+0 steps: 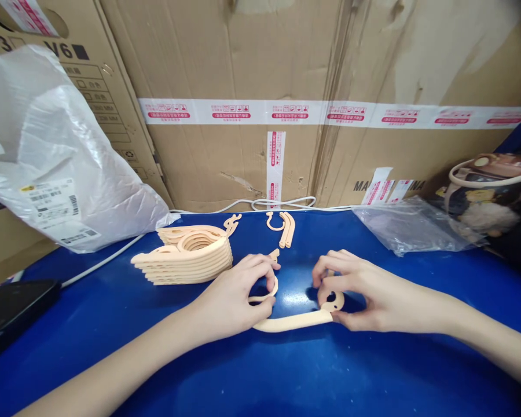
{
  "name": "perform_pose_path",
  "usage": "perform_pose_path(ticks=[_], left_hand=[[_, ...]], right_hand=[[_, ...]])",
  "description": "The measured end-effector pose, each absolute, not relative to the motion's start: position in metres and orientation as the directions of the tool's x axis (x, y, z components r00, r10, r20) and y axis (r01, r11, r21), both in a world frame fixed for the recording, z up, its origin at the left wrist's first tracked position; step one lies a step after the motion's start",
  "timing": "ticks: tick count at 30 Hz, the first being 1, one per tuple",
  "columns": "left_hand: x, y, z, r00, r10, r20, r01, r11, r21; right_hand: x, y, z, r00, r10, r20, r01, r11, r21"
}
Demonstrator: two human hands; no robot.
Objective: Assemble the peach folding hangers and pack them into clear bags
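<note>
Between my hands lies a beige plastic folding hanger (295, 322), one long arm stretching along the blue table. My left hand (247, 289) is closed around its left part, fingers curled at a rounded piece, with part of the hanger hidden under them. At the arm's other end, my right hand (351, 289) pinches near a rounded tip with a small hole. A small beige end (275, 255) pokes out beyond my left fingertips. Left of that hand sits a neat stack of beige folded hangers (186, 263). Farther back lie a loose hook and folded arms (286, 230).
Large cardboard boxes (226, 162) wall off the table's back edge. A white plastic mailing bag (61, 156) leans at the left, above a black phone-like device (17, 313). A white cable (282, 204) runs along the back. Clear plastic bag (408, 226) and a dark bag (481, 197) are at the right.
</note>
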State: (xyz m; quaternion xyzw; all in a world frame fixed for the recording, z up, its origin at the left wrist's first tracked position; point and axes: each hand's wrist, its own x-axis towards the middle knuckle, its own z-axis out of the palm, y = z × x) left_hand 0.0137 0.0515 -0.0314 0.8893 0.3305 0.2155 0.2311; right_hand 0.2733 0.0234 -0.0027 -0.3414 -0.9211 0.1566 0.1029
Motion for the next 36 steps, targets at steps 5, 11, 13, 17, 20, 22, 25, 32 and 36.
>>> perform_pose_path(ticks=[5, 11, 13, 17, 20, 22, 25, 32, 36], left_hand=[[0.013, 0.053, -0.038, 0.651, 0.717, 0.249, 0.492, -0.649, 0.581], [0.014, 0.051, -0.038, 0.612, 0.754, 0.236, 0.51, -0.605, 0.611], [0.014, 0.051, -0.038, 0.616, 0.751, 0.236, 0.507, -0.608, 0.611], [0.014, 0.048, -0.039, 0.629, 0.742, 0.233, 0.519, -0.624, 0.585], [0.014, 0.048, -0.041, 0.643, 0.725, 0.247, 0.53, -0.653, 0.541], [0.014, 0.048, -0.042, 0.646, 0.717, 0.261, 0.54, -0.671, 0.508], [0.015, 0.049, -0.043, 0.648, 0.705, 0.288, 0.543, -0.692, 0.475], [0.017, 0.048, -0.041, 0.652, 0.701, 0.289, 0.558, -0.701, 0.444], [0.017, 0.046, -0.038, 0.67, 0.687, 0.281, 0.58, -0.72, 0.381]], right_hand=[[0.276, 0.025, -0.007, -0.739, 0.658, 0.145, 0.594, 0.738, -0.319], [0.278, 0.031, -0.02, -0.672, 0.707, 0.222, 0.583, 0.689, -0.43], [0.277, 0.032, -0.021, -0.692, 0.69, 0.212, 0.545, 0.692, -0.474], [0.269, 0.026, -0.017, -0.755, 0.639, 0.147, 0.434, 0.654, -0.619], [0.261, 0.015, -0.012, -0.767, 0.636, 0.09, 0.411, 0.594, -0.692], [0.256, 0.007, -0.009, -0.755, 0.653, 0.064, 0.438, 0.575, -0.691], [0.25, 0.0, -0.008, -0.743, 0.667, 0.053, 0.5, 0.606, -0.618], [0.248, -0.001, -0.011, -0.784, 0.619, 0.047, 0.514, 0.69, -0.51], [0.252, 0.005, -0.014, -0.791, 0.604, 0.101, 0.502, 0.734, -0.459]])
